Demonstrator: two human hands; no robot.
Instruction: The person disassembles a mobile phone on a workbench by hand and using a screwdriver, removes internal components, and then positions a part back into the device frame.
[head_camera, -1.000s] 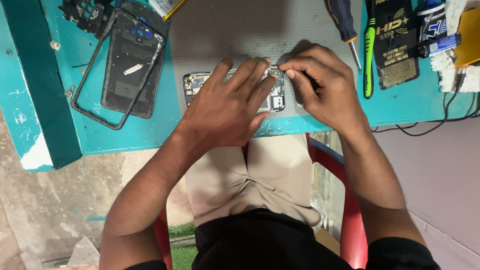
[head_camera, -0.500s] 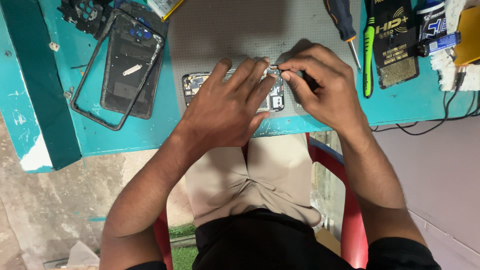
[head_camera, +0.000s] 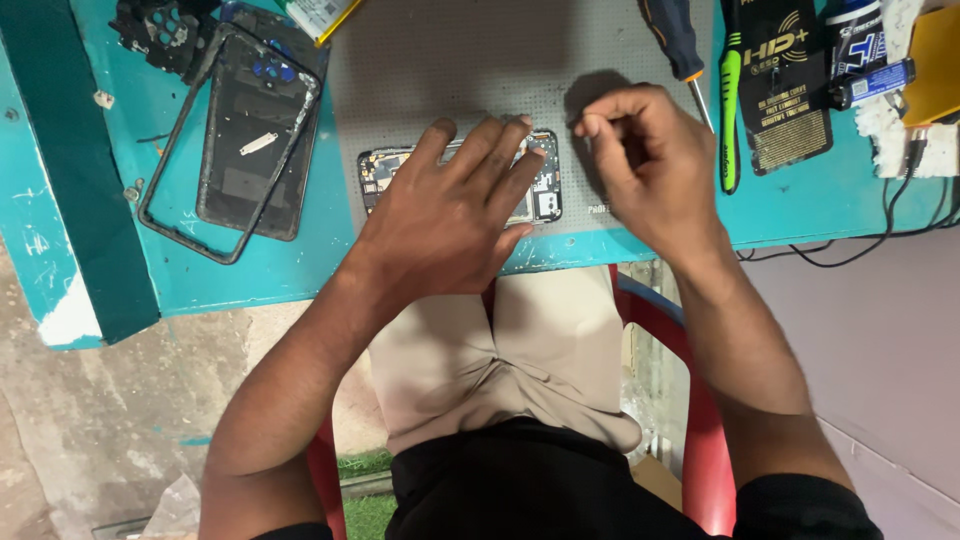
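Observation:
An opened phone (head_camera: 547, 195) with its circuit board bare lies on a grey work mat (head_camera: 450, 70). My left hand (head_camera: 450, 215) lies flat on it, fingers spread, pressing it down and hiding most of it. My right hand (head_camera: 650, 170) hovers just right of the phone, a little above the mat. Its thumb and forefinger pinch a thin metal tool (head_camera: 587, 142) whose tip points down; the rest of it is hidden in the fist.
A black phone back cover with its loose frame (head_camera: 245, 130) lies at the left on the turquoise table (head_camera: 250, 270). Right of the mat lie a screwdriver (head_camera: 680, 40), a green pry tool (head_camera: 730, 110), a black packet (head_camera: 785, 90) and cables (head_camera: 880, 245). Below me is a red chair (head_camera: 700, 440).
My right hand has drawn back to the right, off the phone's right end, with the thin tool still pinched. My left hand stays pressed on the phone.

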